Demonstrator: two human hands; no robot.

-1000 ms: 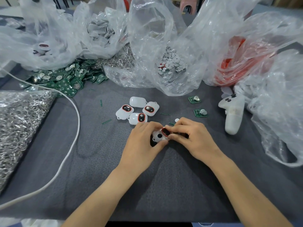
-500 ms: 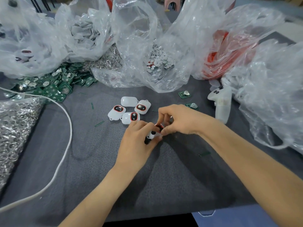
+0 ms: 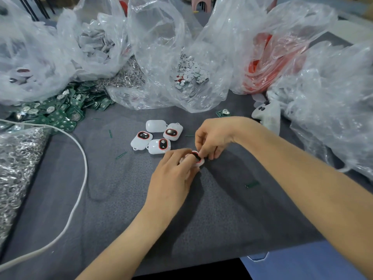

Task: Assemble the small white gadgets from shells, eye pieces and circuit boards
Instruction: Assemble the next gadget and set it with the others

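Observation:
A small white gadget shell with a red-rimmed dark eye piece (image 3: 196,158) sits between my two hands, just above the grey cloth. My left hand (image 3: 173,174) grips the shell from below and behind. My right hand (image 3: 215,138) pinches the eye-piece end from above with curled fingers. Most of the shell is hidden by my fingers. Several white gadgets (image 3: 157,138) lie in a cluster just behind my hands, three showing red-rimmed eyes. A pile of green circuit boards (image 3: 60,112) lies at the back left.
Clear plastic bags line the back: white shells (image 3: 94,41), small white discs (image 3: 189,71), red parts (image 3: 268,63). A bag of metal rings (image 3: 18,168) is at the left, with a white cable (image 3: 80,158) beside it. A white controller (image 3: 268,116) and a loose board (image 3: 223,113) lie right.
My right hand has lifted and shifted to the far side of the gadget, now pinching it from above. My head has moved closer and the view has turned slightly left.

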